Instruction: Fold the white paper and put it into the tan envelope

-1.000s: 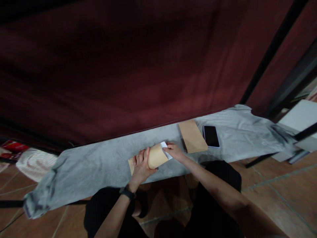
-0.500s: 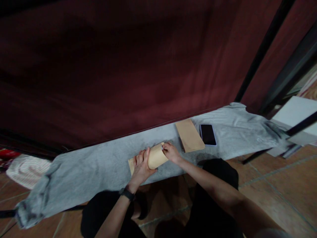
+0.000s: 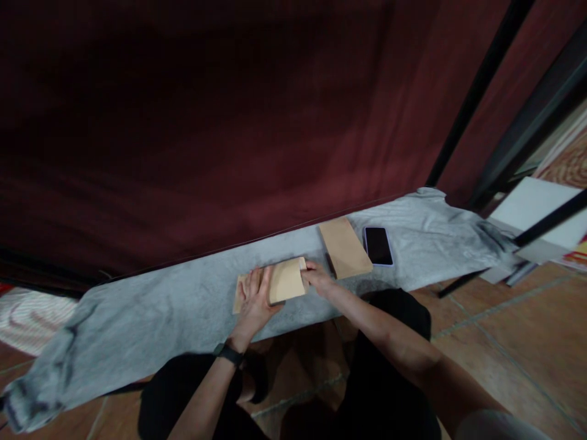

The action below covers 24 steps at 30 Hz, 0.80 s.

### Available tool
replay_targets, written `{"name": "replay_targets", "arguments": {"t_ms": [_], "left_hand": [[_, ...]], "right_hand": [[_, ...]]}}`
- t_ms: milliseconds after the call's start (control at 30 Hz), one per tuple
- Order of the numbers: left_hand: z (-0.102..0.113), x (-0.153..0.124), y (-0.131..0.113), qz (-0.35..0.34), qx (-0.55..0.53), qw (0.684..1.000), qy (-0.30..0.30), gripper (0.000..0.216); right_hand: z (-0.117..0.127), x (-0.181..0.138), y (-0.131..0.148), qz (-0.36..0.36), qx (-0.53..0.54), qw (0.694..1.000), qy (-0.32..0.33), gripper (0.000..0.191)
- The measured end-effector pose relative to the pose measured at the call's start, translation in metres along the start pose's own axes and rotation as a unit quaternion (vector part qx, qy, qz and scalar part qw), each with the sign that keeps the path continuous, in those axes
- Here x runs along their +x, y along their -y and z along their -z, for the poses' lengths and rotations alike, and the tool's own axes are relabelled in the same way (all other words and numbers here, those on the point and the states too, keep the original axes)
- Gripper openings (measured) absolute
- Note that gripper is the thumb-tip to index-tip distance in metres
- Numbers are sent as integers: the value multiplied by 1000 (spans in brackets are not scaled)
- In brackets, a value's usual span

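A tan paper bag (image 3: 287, 280) lies on the grey cloth, its open end with a pale inner edge facing right. My left hand (image 3: 255, 298) rests flat across the left part of the bag, fingers stretched out and pressing it down. At the open end my right hand (image 3: 316, 276) has its fingers closed at the mouth; its fingertips are partly hidden by the paper. Just right of that hand sits a stack of similar tan paper bags (image 3: 346, 247). A phone (image 3: 378, 246) with a dark screen and a pale purple case lies beside the stack.
The grey cloth (image 3: 160, 318) covers a long, narrow bench. Behind it hangs a dark red curtain (image 3: 257, 153). A black pole (image 3: 477, 98) rises at the right, near a white box (image 3: 534, 208). My knees are close to the bench's front edge.
The bag's bulging right part has flattened under my left hand. My right hand has stayed at its open end. The view has shifted slightly, moving everything a little left in the picture.
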<state>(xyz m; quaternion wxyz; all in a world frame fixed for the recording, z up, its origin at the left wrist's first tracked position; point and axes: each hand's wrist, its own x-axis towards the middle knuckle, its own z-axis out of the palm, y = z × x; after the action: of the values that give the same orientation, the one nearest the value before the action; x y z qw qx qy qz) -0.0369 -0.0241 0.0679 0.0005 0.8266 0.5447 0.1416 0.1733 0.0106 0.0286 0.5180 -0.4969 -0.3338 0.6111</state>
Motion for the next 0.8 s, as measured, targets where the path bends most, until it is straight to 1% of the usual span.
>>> {"name": "replay_targets", "arguments": {"t_ms": [33,100,133,167,200,233,267,300,333,367,400,433,500,533,600,667,700,800], "left_hand": [[-2,-1,-2,29,-26,999,-20,104],[-7,-5,-7,115,-111,984,-75,101],[-10,-7,-11,174,-170,964,-103,100],[-13,-9,-15,240,-242,932,-126,97],[-16,-10,-20,306,-328,883,-138,91],[-18,-11,-24,367,-426,816,-132,82],[-20,-11,-29,413,-523,738,-108,70],[-22,-10,-34,440,-604,660,-74,56],[-23,-7,-38,451,-668,591,-38,42],[-24,-5,-42,452,-705,545,-12,31],[-25,-1,-45,449,-730,515,7,23],[-25,2,-49,444,-743,500,13,18],[-28,8,-53,434,-760,484,6,17],[-30,10,-54,431,-758,489,2,18],[-33,13,-52,434,-728,530,-3,19],[-35,15,-45,442,-689,575,4,17],[-35,16,-40,446,-672,591,9,16],[-35,16,-24,451,-638,624,20,17]], "right_hand": [[1,-1,0,-12,16,1000,2,24],[3,-2,1,-18,27,999,-6,19],[3,-3,1,-18,35,999,-9,20],[3,-4,1,-19,44,999,-11,21],[2,-6,2,-20,51,998,-13,23],[1,-7,2,-20,58,998,-13,24],[0,-8,2,-21,65,998,-12,26],[-2,-10,2,-23,70,997,-10,27],[-4,-12,2,-24,74,997,-6,27],[-6,-14,2,-26,76,997,-1,28],[-8,-17,1,-28,78,997,5,28],[-9,-19,1,-29,78,996,13,29],[-10,-23,0,-27,71,997,27,29],[-10,-25,0,-25,67,997,34,29],[-6,-26,-1,-21,55,997,45,26],[1,-24,-1,-15,18,999,47,25],[5,-22,-1,-9,-5,999,45,25],[17,-12,-2,15,-75,997,21,25]]}}
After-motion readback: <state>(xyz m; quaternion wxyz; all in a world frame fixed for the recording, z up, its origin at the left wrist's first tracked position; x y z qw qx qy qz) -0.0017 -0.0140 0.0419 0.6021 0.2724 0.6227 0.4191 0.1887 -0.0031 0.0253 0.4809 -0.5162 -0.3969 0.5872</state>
